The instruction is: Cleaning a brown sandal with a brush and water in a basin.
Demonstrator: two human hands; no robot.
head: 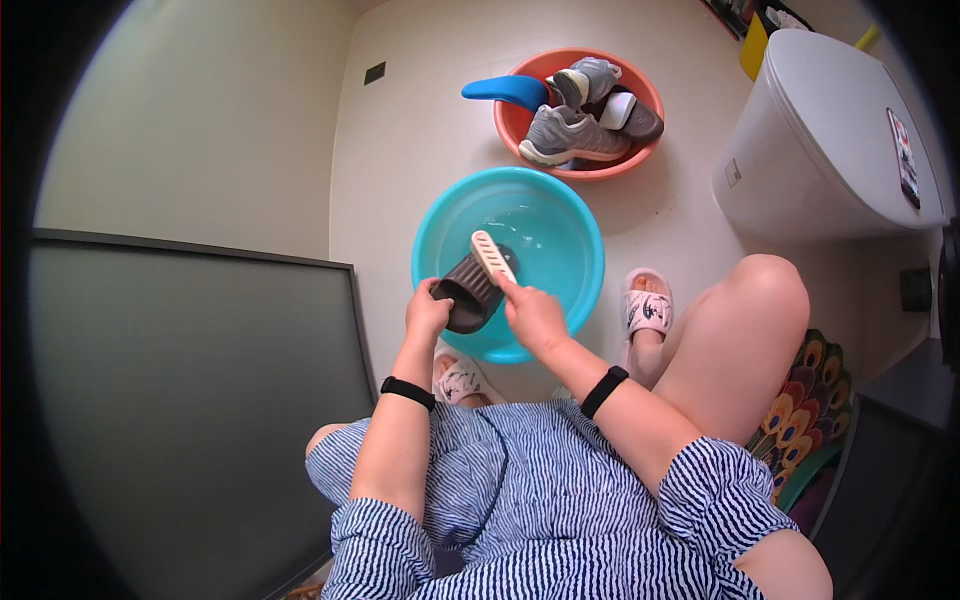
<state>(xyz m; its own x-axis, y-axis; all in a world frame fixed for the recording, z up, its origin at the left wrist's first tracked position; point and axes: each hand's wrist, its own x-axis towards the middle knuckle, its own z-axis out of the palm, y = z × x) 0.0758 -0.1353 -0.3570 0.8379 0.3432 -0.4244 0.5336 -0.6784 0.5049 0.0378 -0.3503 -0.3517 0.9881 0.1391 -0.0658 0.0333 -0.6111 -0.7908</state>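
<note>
My left hand [429,309] grips the heel end of a dark brown slide sandal [472,289], held tilted over a turquoise plastic basin [583,300]. In my right hand [534,316] is a cream-coloured brush [492,257] with a slotted back, laid against the sandal's ribbed strap; its bristles are hidden. Water [529,225] glints inside the basin. Just beyond stands an orange basin [510,139] with grey sneakers [574,136], another brown slide [639,120] and a blue insole [504,91] that sticks out over the rim.
A white toilet [780,142] stands at the right with a phone [903,157] on its lid. A grey framed panel [202,390] borders the left side. My feet, in pink slippers [648,309], flank the near side of the turquoise basin.
</note>
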